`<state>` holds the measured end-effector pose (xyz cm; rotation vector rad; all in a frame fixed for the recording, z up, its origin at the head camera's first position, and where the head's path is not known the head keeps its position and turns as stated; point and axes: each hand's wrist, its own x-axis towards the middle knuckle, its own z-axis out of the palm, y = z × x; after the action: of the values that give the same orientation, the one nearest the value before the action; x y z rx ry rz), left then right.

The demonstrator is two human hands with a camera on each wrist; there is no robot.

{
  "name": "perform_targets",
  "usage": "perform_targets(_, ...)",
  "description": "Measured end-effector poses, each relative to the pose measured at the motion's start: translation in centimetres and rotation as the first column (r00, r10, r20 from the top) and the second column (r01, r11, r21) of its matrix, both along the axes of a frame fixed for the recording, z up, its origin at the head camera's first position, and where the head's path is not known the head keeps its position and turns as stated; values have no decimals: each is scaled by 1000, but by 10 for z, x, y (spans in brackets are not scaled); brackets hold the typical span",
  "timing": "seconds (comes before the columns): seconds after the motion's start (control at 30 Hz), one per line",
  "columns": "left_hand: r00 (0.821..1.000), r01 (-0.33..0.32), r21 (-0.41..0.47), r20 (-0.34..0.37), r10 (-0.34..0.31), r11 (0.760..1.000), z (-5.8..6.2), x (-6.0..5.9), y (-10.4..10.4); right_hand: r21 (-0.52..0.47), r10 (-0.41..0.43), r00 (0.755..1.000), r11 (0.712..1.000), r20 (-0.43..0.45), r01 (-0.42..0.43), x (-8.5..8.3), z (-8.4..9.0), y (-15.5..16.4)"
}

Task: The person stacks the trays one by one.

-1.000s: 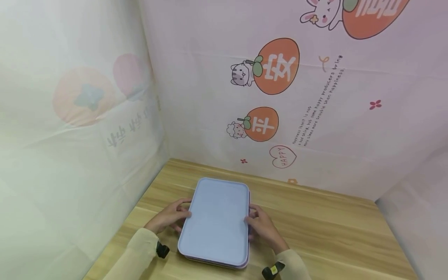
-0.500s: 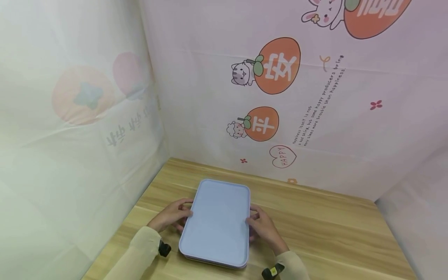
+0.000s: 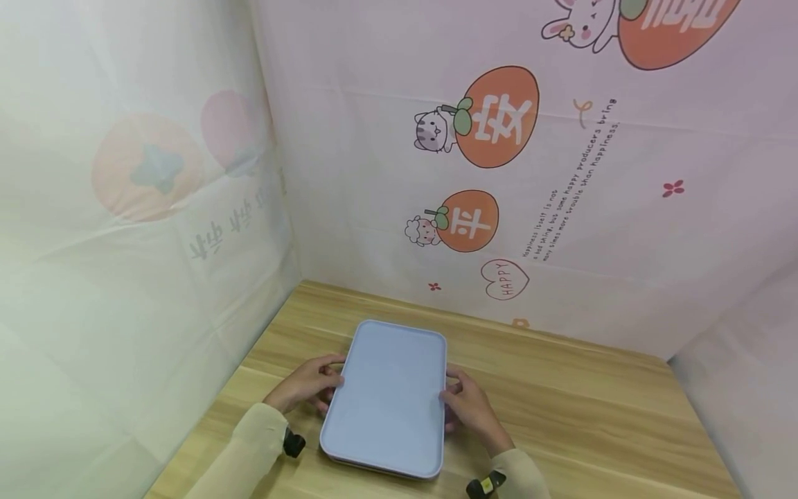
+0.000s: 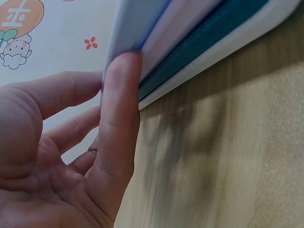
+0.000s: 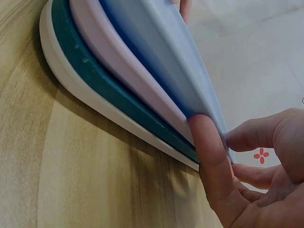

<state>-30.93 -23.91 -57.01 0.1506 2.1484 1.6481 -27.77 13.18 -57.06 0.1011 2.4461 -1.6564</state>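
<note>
A light blue rectangular tray (image 3: 386,398) lies on top of a stack in the head view. Beneath it, the right wrist view shows a pale pink tray (image 5: 118,59), a teal tray (image 5: 104,88) and a white tray (image 5: 95,105). My left hand (image 3: 308,384) pinches the blue tray's left rim, thumb above and a finger under it. On the opposite long side, my right hand (image 3: 470,402) grips the rim the same way. Both wrist views show a shadowed gap between the blue and pink trays. The lower trays are mostly hidden in the head view.
The stack rests on a wood-grain table (image 3: 561,409). A printed cloth wall (image 3: 374,173) rises behind the table's back edge, and a pale cloth wall (image 3: 156,312) stands close on the left. Table surface extends to the right of the stack.
The blue tray has shifted slightly right and toward me, with both hands keeping their hold. The lower tray edges along its right side show less than before.
</note>
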Motion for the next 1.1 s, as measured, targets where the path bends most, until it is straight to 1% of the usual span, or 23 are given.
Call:
perform_targets(0.2,1000,-11,-9,13,11,1000,-2,-2,1,13,-1,1000,1000,-7,1,-3,-2,-1)
perform_targets(0.43,999,-46,-50,22,47,998,4,4,6,49,15,1000,999,-8,-14,-4,-5,0)
perform_targets(0.57,999,-40,-40,28,41,998,3,3,6,57,11,1000,998,-6,-11,-4,-3,-2)
perform_targets(0.7,999,-37,-44,8,37,998,4,2,6,57,6,1000,998,-7,-5,-5,1,-2)
perform_targets(0.8,999,-38,-52,-2,38,998,5,2,7,61,9,1000,998,-9,-9,-5,1,-1)
perform_targets(1.1,998,-57,-64,7,58,996,2,3,8,64,7,1000,998,-4,-7,-4,-3,-1)
